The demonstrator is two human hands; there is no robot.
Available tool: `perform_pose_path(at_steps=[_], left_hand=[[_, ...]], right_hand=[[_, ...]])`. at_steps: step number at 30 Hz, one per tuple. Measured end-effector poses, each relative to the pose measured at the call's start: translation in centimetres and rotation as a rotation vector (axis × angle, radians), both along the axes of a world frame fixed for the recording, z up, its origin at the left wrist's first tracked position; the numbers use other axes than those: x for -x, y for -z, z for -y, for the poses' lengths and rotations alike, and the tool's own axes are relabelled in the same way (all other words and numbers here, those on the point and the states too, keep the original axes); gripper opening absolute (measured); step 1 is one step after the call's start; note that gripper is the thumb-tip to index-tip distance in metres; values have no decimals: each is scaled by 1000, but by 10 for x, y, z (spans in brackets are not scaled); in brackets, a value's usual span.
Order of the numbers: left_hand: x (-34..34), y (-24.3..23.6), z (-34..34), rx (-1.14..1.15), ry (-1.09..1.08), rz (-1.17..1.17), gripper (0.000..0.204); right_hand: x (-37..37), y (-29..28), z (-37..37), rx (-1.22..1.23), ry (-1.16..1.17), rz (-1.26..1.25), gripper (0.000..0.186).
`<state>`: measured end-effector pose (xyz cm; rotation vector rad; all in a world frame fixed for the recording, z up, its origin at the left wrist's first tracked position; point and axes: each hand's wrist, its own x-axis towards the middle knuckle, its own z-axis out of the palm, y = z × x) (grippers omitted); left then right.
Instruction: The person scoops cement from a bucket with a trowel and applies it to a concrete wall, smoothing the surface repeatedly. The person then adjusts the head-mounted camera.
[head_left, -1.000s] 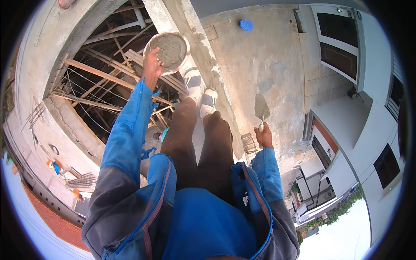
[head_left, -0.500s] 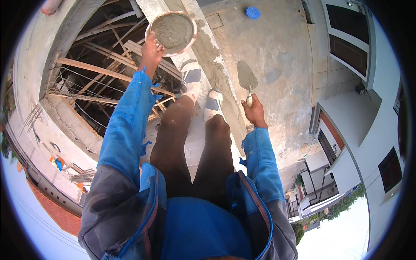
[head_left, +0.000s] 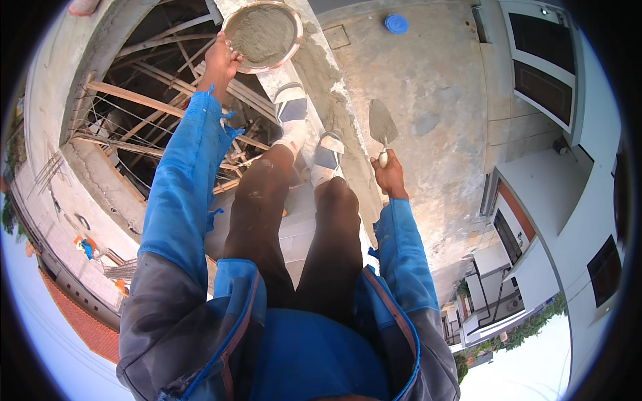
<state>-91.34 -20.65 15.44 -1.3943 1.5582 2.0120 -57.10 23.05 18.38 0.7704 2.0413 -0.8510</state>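
My left hand (head_left: pixel 222 57) grips the left rim of a round white bucket (head_left: pixel 292 47) filled with grey mortar (head_left: pixel 261 32), at the top middle beside a narrow concrete ledge. My right hand (head_left: pixel 388 172) is closed round the pale handle of a trowel (head_left: pixel 382 120), whose blade carries grey mortar and points away from me, over the concrete area to the right of the ledge. My feet, in white and navy footwear (head_left: pixel 291 107), stand on the ledge (head_left: pixel 334 100), which has fresh mortar along its right strip.
Left of the ledge is an opening with timber props (head_left: pixel 134 93) and wires below. On the lower concrete surface at the right are a blue round lid or bucket (head_left: pixel 396 24) and a patched spot. White buildings with windows (head_left: pixel 542 53) line the right; rebar (head_left: pixel 47 170) juts at the left.
The bucket in my left hand has moved up and slightly forward. My right hand with the trowel has moved forward and left, toward the ledge.
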Motion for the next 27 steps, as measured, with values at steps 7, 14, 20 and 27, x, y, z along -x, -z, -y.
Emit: perform_pose_path(at_steps=[7, 14, 20, 27], left_hand=[[-7, 24, 24, 41, 62, -58, 33], [-22, 55, 42, 118, 72, -55, 46], [-30, 80, 59, 149, 76, -32, 58], [-31, 106, 81, 132, 95, -10, 45]], right_hand=[[1, 25, -18, 50, 94, -120, 38], [121, 113, 13, 304, 283, -322, 33], [286, 162, 127, 644, 290, -438, 41], [357, 187, 204, 800, 195, -683, 40]])
